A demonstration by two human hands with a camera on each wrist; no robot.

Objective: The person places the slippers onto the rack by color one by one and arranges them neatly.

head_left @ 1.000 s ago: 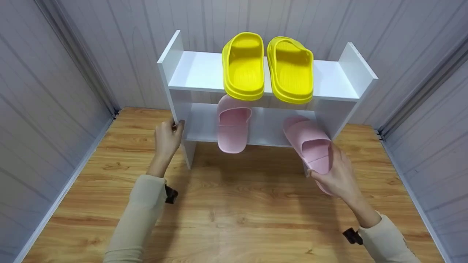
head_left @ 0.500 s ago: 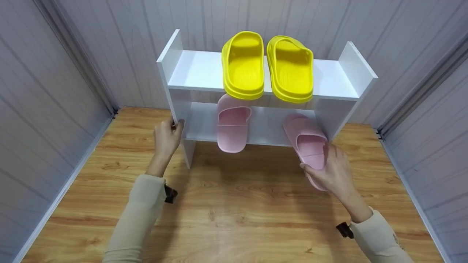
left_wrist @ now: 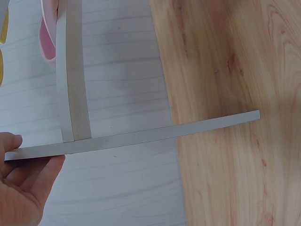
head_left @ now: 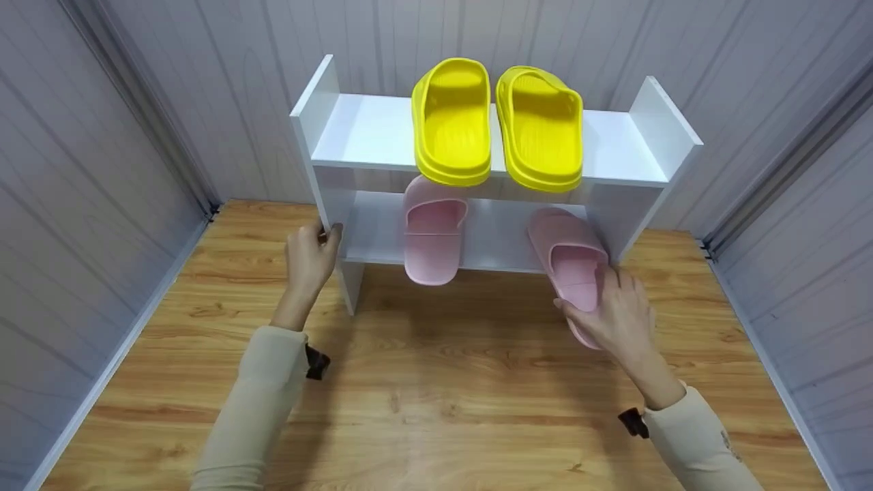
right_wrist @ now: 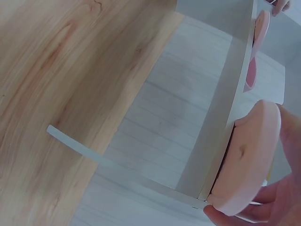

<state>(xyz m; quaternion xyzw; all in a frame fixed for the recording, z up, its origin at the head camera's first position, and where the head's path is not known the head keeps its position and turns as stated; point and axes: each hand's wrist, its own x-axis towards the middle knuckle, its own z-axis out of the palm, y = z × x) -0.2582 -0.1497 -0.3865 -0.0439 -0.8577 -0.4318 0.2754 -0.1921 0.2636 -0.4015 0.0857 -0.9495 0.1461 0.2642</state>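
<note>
My left hand grips the left side panel of a white shoe rack, thumb on the inner face and fingers outside, as the left wrist view also shows. With my right hand I hold a pink slipper by its heel end. Its toe lies over the right part of the lower shelf, and the heel sticks out past the front edge, angled to the right. A second pink slipper rests on the lower shelf towards the left, its heel overhanging. In the right wrist view the held slipper's sole faces the camera.
Two yellow clogs stand side by side on the top shelf, heels towards me. The rack stands on a wooden floor before a panelled wall. Side walls close in on the left and right.
The pink slipper in my right hand has moved left and farther onto the lower shelf. My left hand keeps its grip on the side panel.
</note>
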